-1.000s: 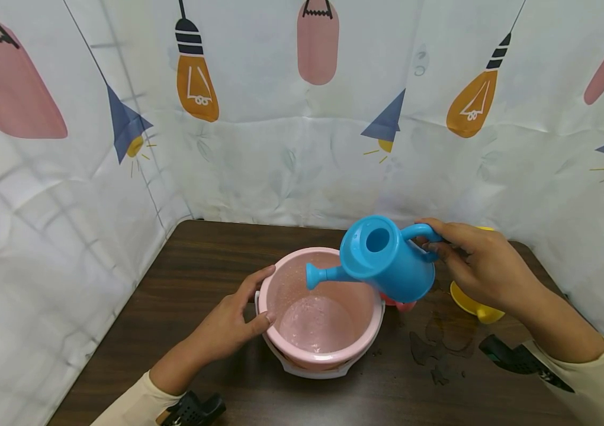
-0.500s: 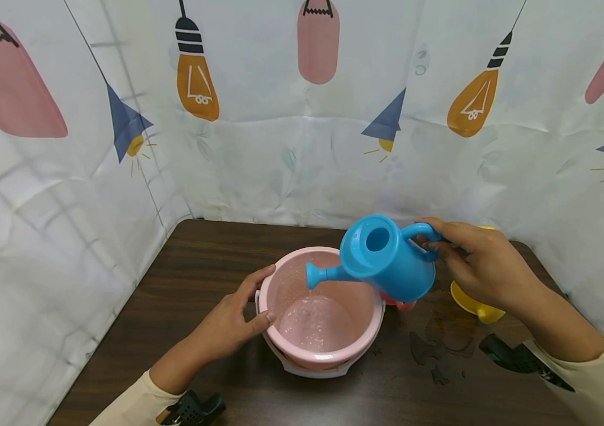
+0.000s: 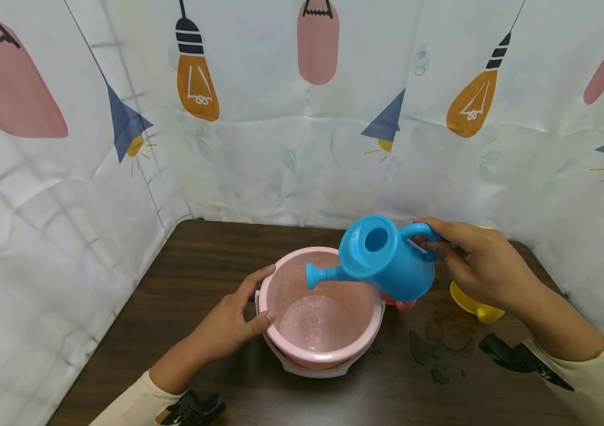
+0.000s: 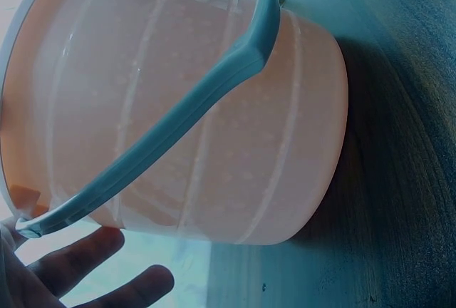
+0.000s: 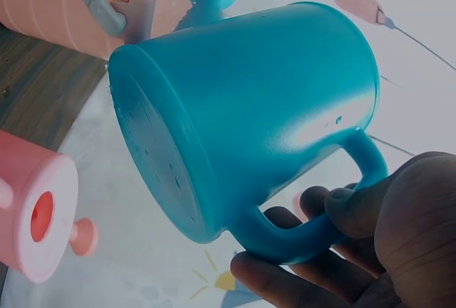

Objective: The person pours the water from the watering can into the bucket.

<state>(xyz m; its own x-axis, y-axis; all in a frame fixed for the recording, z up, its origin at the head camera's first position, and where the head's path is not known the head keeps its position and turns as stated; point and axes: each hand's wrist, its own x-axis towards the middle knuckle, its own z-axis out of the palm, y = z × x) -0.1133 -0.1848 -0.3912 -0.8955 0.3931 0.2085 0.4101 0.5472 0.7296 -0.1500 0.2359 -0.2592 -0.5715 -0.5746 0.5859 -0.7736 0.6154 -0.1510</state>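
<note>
A blue watering can (image 3: 387, 260) is tipped over the pink bucket (image 3: 323, 357), its spout (image 3: 328, 274) pointing left above the opening. My right hand (image 3: 483, 260) grips the can's handle; in the right wrist view, fingers and thumb curl round that handle (image 5: 285, 242). Shallow water (image 3: 315, 322) with ripples lies in the bucket. My left hand (image 3: 233, 322) holds the bucket's left rim, thumb at the near side. Seen from the left wrist, the bucket (image 4: 235, 130) stands upright with its grey-white handle (image 4: 164, 133) hanging down, and some fingers (image 4: 135, 286) stay off the wall.
A pink watering can (image 5: 32, 208) stands behind the bucket, mostly hidden in the head view. To the right sits a yellow object (image 3: 475, 305), partly covered by my right hand. Water puddles (image 3: 430, 349) wet the dark wooden table (image 3: 217, 260). A patterned white curtain (image 3: 280, 165) hangs behind.
Both hands, the watering can and the bucket hold nearly still. Ripples in the bucket's water shift, and the faint trickle below the spout half a second ago is no longer distinct.
</note>
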